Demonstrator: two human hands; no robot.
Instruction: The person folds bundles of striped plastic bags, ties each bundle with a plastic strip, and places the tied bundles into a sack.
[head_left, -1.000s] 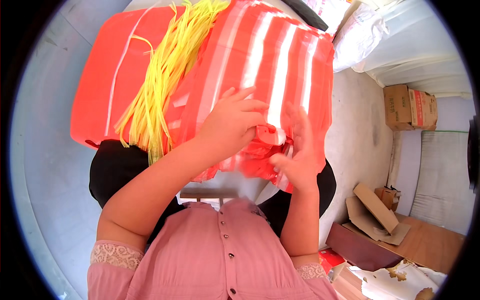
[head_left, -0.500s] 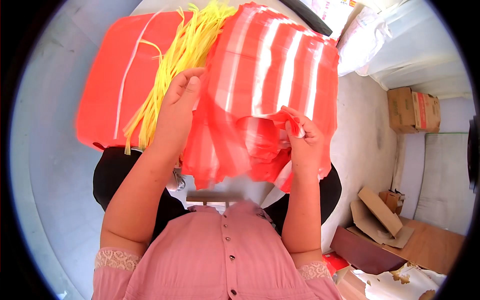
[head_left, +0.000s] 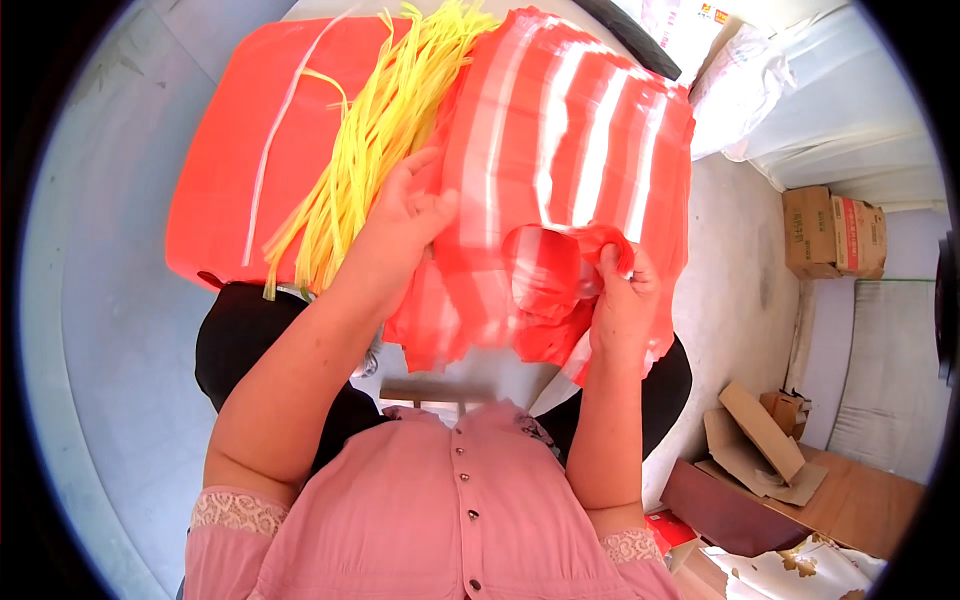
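A pile of thin red plastic bags with white stripes [head_left: 570, 130] lies in front of me, its near edge ragged and hanging over my lap. My right hand [head_left: 627, 295] pinches a gathered red bag edge [head_left: 607, 243] at the near right of the pile. Beside that grip a loose opening shows in the top bag. My left hand [head_left: 412, 205] is at the pile's left side, fingers bent but apart, with nothing visible in them. Just left of it lies a bundle of yellow plastic strips [head_left: 390, 130].
A red, round-cornered surface [head_left: 225, 170] with a white string [head_left: 272, 140] across it lies under the strips on the left. A white sack [head_left: 740, 85] stands at the far right. Cardboard boxes [head_left: 812, 232] and an opened carton [head_left: 765, 445] are on the right.
My left hand has moved right and slightly down, toward the striped bags. My right hand keeps its pinch on the gathered edge, slightly lower. The whole view has shifted a little.
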